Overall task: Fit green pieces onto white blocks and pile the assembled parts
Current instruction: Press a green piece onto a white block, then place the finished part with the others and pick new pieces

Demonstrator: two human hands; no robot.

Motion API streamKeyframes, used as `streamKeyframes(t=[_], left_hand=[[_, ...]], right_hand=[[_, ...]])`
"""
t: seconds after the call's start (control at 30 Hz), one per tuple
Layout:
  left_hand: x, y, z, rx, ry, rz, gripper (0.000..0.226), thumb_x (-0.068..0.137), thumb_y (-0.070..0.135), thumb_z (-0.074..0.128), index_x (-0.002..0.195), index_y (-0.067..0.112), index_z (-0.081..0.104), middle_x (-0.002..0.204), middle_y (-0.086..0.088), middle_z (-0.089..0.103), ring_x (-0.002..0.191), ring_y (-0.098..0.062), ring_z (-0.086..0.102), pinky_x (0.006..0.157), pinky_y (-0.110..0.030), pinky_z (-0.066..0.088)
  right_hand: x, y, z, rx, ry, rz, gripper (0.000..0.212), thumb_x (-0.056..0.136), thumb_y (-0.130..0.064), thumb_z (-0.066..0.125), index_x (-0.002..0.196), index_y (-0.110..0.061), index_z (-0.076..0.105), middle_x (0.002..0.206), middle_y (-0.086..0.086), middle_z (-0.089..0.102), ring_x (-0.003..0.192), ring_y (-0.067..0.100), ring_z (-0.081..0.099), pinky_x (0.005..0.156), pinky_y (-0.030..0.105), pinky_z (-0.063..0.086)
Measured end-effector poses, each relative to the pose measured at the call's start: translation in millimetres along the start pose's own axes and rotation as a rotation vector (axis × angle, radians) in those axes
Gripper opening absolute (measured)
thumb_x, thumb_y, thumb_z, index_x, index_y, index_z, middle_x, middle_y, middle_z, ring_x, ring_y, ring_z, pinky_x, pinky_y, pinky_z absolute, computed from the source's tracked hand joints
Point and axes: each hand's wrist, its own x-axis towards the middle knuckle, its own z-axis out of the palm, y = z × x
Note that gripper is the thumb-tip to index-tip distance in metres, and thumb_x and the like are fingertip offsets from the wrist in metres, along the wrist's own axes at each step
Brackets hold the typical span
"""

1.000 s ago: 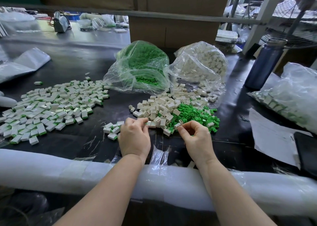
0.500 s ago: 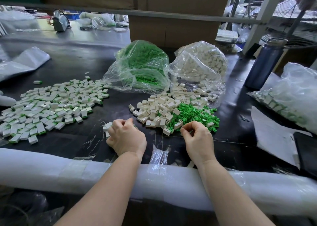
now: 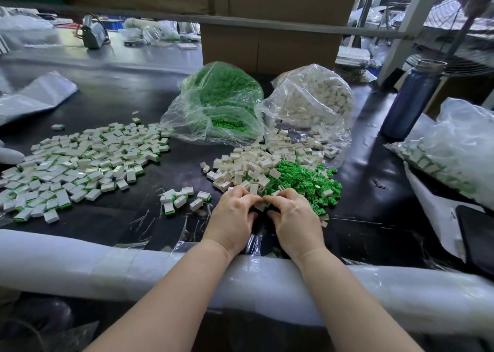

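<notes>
A dark blue metal bottle (image 3: pixel 413 99) is seen standing upright near the right edge of the black table (image 3: pixel 112 103); a sheet of white paper (image 3: pixel 433 207) lies flat toward the table's near right corner, with a flat black object (image 3: pixel 478 234) partly cut off beside it; a crumpled empty plastic bag (image 3: pixel 34 95) rests by the left edge; the near edge is padded with white foam wrap (image 3: pixel 107 268); a large cardboard box (image 3: pixel 267 38) stands at the far edge.

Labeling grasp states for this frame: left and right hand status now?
Left hand: fingers curled, pinching a white block.
Right hand: fingers curled on the same block; any green piece hidden.
</notes>
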Motion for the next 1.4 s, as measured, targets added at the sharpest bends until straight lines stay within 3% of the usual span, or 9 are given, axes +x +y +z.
streamKeyframes(t=[0.23, 0.43, 0.7, 0.83, 0.97, 1.17, 1.3, 1.4], left_hand=[[-0.8, 3.3, -1.4, -0.03, 0.012, -0.014, 0.014, 0.087, 0.013, 0.061, 0.1, 0.016, 0.065, 0.109, 0.002, 0.059, 0.105, -0.017, 0.051, 0.09, -0.023, 0.037], [-1.3, 4.5, -1.9, -0.051, 0.01, -0.048, 0.012, 0.085, 0.013, 0.064, 0.096, 0.015, 0.065, 0.106, 0.0, 0.062, 0.102, -0.018, 0.054, 0.089, -0.027, 0.04], [-1.0, 5.0, -2.2, -0.082, 0.006, -0.048, 0.014, 0.083, 0.021, 0.067, 0.096, 0.015, 0.066, 0.099, -0.001, 0.063, 0.096, -0.018, 0.056, 0.085, -0.027, 0.042], [-0.1, 4.7, -2.8, -0.129, -0.054, -0.055, 0.022, 0.085, 0.024, 0.066, 0.105, 0.018, 0.069, 0.106, -0.001, 0.063, 0.103, -0.016, 0.055, 0.092, -0.027, 0.04], [-0.2, 4.1, -4.2, -0.189, -0.057, -0.076, 0.015, 0.085, 0.024, 0.067, 0.099, 0.019, 0.07, 0.101, 0.0, 0.064, 0.098, -0.015, 0.056, 0.09, -0.025, 0.041], [-0.9, 4.9, -4.7, -0.291, -0.051, -0.125, 0.011, 0.085, 0.025, 0.066, 0.094, 0.019, 0.067, 0.085, 0.008, 0.064, 0.083, -0.01, 0.06, 0.081, -0.016, 0.044], [-0.6, 1.3, -4.3, -0.314, -0.062, -0.128, 0.011, 0.086, 0.024, 0.065, 0.095, 0.018, 0.066, 0.083, 0.011, 0.062, 0.082, -0.007, 0.059, 0.078, -0.011, 0.041], [-0.4, 0.6, -3.6, -0.338, -0.052, -0.131, 0.01, 0.086, 0.021, 0.065, 0.096, 0.017, 0.065, 0.084, 0.01, 0.062, 0.081, -0.007, 0.058, 0.076, -0.008, 0.04]], right_hand=[[-0.7, 0.3, -1.6, -0.009, 0.06, 0.062, 0.016, 0.09, -0.021, 0.059, 0.106, -0.022, 0.06, 0.108, -0.006, 0.056, 0.101, 0.018, 0.053, 0.075, 0.026, 0.037], [-0.3, -1.0, -1.9, -0.012, 0.073, 0.077, 0.011, 0.088, -0.026, 0.061, 0.098, -0.021, 0.059, 0.104, -0.006, 0.055, 0.096, 0.017, 0.054, 0.07, 0.023, 0.031], [0.9, -2.3, -0.9, -0.065, 0.018, 0.098, 0.021, 0.09, -0.035, 0.058, 0.107, -0.024, 0.061, 0.109, -0.007, 0.05, 0.099, 0.016, 0.053, 0.072, 0.022, 0.034], [1.8, -1.5, -0.5, -0.07, 0.011, 0.089, 0.019, 0.093, -0.031, 0.053, 0.107, -0.023, 0.063, 0.109, -0.005, 0.05, 0.098, 0.018, 0.053, 0.075, 0.026, 0.039], [1.8, -0.1, -0.7, -0.045, 0.069, 0.084, 0.018, 0.095, -0.025, 0.05, 0.097, -0.012, 0.062, 0.108, 0.0, 0.049, 0.09, 0.021, 0.053, 0.069, 0.027, 0.037], [0.6, 0.4, -3.6, 0.208, 0.205, 0.075, 0.014, 0.094, -0.015, 0.052, 0.093, -0.005, 0.061, 0.099, 0.005, 0.051, 0.075, 0.02, 0.05, 0.065, 0.022, 0.031], [-0.1, 1.6, -7.2, 0.429, 0.158, 0.077, 0.011, 0.088, -0.007, 0.06, 0.081, -0.015, 0.062, 0.086, -0.001, 0.056, 0.077, 0.015, 0.056, 0.071, 0.012, 0.038], [0.8, 2.5, -8.5, 0.532, 0.134, 0.113, 0.014, 0.084, -0.006, 0.065, 0.082, -0.019, 0.063, 0.089, 0.003, 0.063, 0.079, 0.011, 0.059, 0.074, 0.009, 0.043]])
